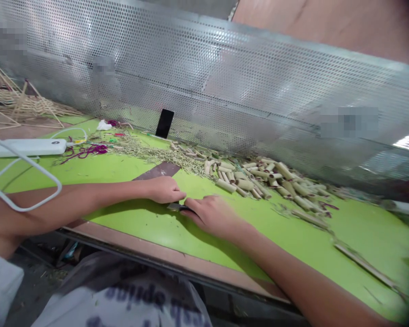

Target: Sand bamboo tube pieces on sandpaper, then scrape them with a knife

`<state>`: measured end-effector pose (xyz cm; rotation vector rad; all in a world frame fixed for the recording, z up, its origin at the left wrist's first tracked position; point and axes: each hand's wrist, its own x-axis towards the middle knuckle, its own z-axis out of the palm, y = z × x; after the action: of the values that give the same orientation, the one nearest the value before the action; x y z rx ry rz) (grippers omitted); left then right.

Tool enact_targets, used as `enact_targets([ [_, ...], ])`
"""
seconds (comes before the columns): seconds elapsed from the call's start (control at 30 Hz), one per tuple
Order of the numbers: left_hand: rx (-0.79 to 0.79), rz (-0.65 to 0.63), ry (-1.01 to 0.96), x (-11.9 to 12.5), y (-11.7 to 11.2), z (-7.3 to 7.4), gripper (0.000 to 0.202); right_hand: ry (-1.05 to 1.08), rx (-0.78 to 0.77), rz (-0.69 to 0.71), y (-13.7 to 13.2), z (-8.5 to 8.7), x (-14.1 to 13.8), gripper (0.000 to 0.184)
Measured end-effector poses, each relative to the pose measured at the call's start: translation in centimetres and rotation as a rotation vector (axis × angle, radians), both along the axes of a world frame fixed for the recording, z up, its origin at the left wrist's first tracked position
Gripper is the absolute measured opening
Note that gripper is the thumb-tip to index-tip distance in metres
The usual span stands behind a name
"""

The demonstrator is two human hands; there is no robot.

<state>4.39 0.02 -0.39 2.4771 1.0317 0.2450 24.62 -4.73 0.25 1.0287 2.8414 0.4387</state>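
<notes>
My right hand point(214, 215) is wrapped round the dark handle of a small knife point(173, 206), whose short pale blade points left, low over the green table top point(132, 222). Close beside it, my left hand point(164, 189) is closed, fingers curled under, and its thumb side almost meets my right hand's fingers. Whatever the left fingers hold, if anything, is hidden from view. Just past the hands lies a heap of short, pale green cut stem pieces point(245, 184), several of them hollow tubes. Thin green shavings point(157, 156) spread to the left of that heap.
A perforated metal panel point(197, 86) rises along the back, with a black phone point(165, 123) leaning on it. At left are a white power strip point(30, 147) with its cable, purple string point(93, 150) and stick frames point(25, 104). A long stem point(364, 265) lies at right.
</notes>
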Motion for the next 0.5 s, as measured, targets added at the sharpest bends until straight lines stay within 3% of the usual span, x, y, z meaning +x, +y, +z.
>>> enact_targets([
  [0.2, -0.021, -0.08, -0.015, -0.6, 0.5, -0.1, 0.041, -0.046, -0.053, -0.034, 0.4, 0.2, -0.3, 0.036],
  [0.5, -0.024, -0.119, -0.04, -1.1, 1.0, -0.5, 0.042, -0.024, -0.143, -0.003, 1.1, 0.0, 1.6, 0.038],
])
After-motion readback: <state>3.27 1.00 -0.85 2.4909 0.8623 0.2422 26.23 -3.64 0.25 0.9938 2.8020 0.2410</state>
